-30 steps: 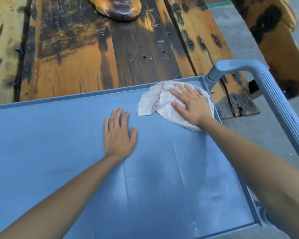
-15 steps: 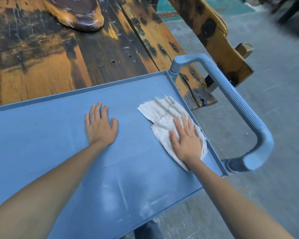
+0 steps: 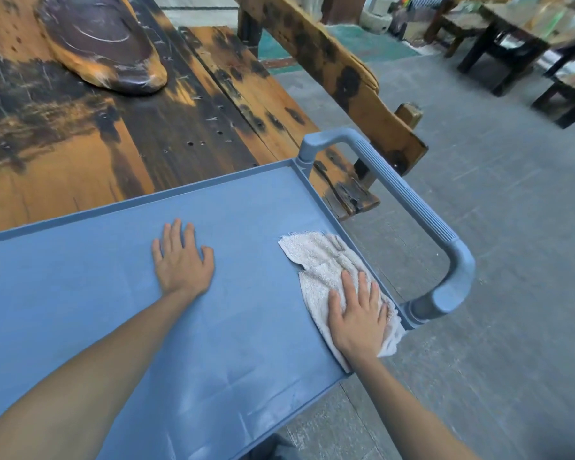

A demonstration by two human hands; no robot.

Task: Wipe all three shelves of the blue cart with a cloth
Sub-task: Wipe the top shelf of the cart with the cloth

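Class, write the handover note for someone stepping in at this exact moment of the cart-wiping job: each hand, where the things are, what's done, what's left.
Left hand: flat, empty, bracing on the top shelf of the blue cart.
Right hand: fingers spread, pressing the white cloth flat on the shelf at its handle end, near the front corner. The cloth's edge hangs over the rim beside the cart handle.
Done: top shelf is mid-wipe; faint streaks show near the front edge.
Left: finish the top shelf, then wipe the two lower shelves, which are out of view.
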